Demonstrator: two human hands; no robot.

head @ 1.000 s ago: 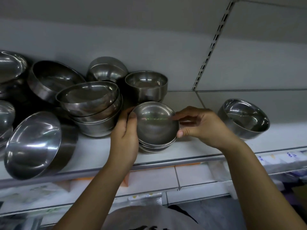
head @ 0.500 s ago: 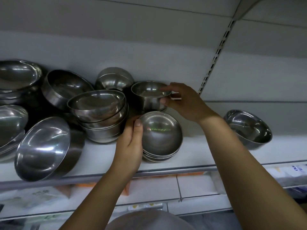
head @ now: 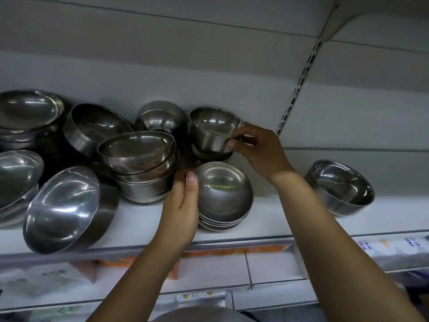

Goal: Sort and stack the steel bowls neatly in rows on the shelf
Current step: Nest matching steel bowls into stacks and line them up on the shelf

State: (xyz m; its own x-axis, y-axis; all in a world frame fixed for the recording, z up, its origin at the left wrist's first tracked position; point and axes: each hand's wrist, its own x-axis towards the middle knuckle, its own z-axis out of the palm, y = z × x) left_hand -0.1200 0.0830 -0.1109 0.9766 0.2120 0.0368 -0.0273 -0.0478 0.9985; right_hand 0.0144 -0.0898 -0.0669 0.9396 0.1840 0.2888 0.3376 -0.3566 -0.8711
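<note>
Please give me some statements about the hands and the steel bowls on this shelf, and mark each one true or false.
1. The right hand grips a small deep bowl at the back. True.
2. The left hand lifts a bowl in the air. False: it holds the side of the low stack, which stands on the shelf.
3. A single bowl stands apart on the right. True.
4. The large bowl at the front left lies upside down. False: it leans tilted, its opening towards the camera.
</note>
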